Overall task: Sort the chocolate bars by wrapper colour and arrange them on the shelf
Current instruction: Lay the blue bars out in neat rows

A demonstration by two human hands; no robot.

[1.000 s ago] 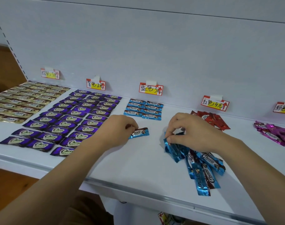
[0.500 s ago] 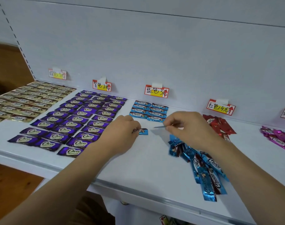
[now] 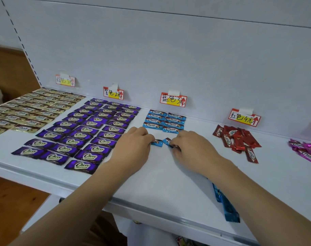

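Now both hands point(image 3: 133, 148) on blue bars point(image 3: 157, 142).

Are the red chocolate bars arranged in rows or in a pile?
In a pile: the red bars overlap at mixed angles below their red label.

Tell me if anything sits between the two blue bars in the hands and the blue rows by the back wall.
Nothing visible does. The left hand and right hand each hold a blue bar just in front of the blue rows, with only bare shelf showing in between.
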